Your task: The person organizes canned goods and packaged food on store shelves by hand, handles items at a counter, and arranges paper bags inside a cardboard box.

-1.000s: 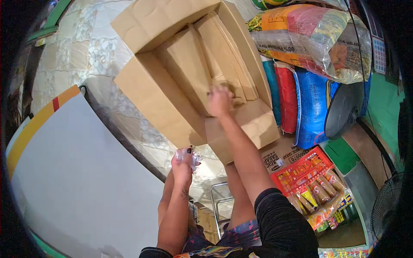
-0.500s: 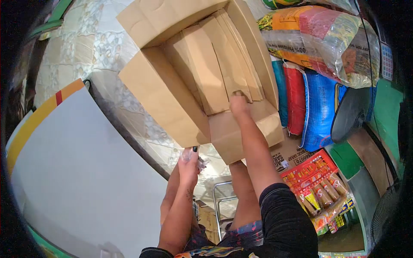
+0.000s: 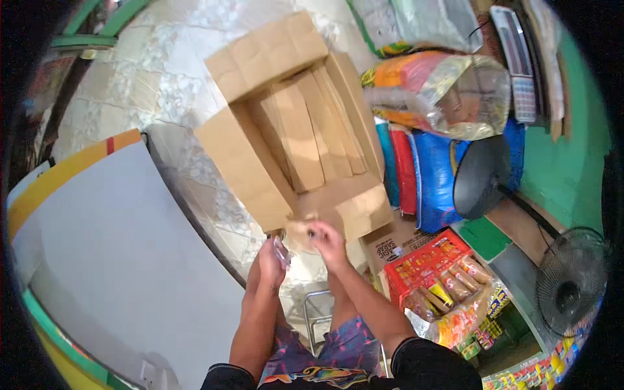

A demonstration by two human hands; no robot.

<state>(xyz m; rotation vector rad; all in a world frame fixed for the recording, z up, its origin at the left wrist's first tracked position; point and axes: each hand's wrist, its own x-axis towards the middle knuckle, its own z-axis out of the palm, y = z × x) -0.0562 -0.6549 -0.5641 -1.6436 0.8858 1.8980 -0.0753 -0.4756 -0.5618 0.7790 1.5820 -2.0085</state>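
Observation:
A large open cardboard box [image 3: 244, 169] is on the floor in front of me, its flaps folded out. Flat brown cardboard-like strips [image 3: 302, 140] lie inside it. Just below the box's near corner, my left hand [image 3: 271, 261] is closed around a crumpled clear plastic wrapper [image 3: 281, 252], with something small and dark at its top. My right hand [image 3: 329, 246] is beside it, fingers pinched at a blurred brown paper-like piece [image 3: 299, 231] by the near flap. Motion blur hides the piece's exact shape.
A white-topped surface [image 3: 130, 260] stands at left. Filled sacks [image 3: 435, 175] line the box's right side. Lower right are a red tray of packets [image 3: 432, 257] and a black fan [image 3: 569, 289]. A metal-framed stool [image 3: 312, 315] is between my legs.
My right hand has come out of the box, back toward my left hand, with a brown piece at its fingers. My left hand has shifted slightly left and down. The view has shifted.

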